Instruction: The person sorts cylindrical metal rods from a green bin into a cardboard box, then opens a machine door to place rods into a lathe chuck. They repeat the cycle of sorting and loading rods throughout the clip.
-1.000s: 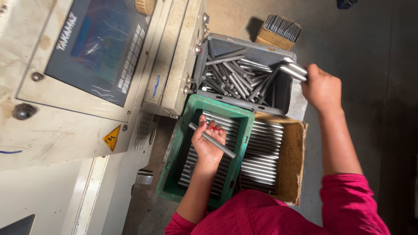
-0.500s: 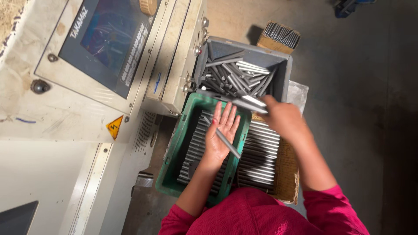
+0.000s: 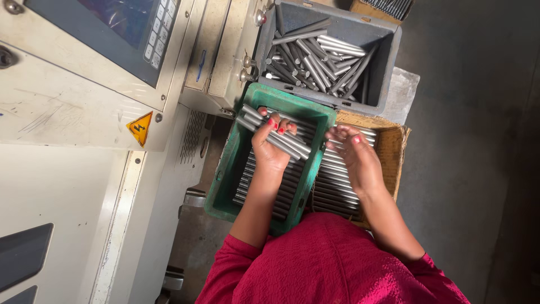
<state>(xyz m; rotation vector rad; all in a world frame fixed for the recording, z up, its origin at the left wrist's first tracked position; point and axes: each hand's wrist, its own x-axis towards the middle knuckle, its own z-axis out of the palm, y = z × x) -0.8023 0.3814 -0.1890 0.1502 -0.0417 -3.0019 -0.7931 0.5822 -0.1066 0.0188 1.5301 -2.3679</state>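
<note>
Gripping a bundle of grey metal rods (image 3: 274,137), the left hand (image 3: 271,147) curls its fingers over them above the green crate (image 3: 225,174), which holds further rods laid in rows. At 3 o'clock from it, the right hand (image 3: 353,153) hovers with fingers spread and slightly bent, clasping nothing, its fingertips near the bundle's end, over the cardboard box (image 3: 394,155) of stacked rods. At 12 o'clock, a grey bin (image 3: 388,67) contains loosely heaped rods; at 10 o'clock stands a cream machine panel (image 3: 67,101).
</note>
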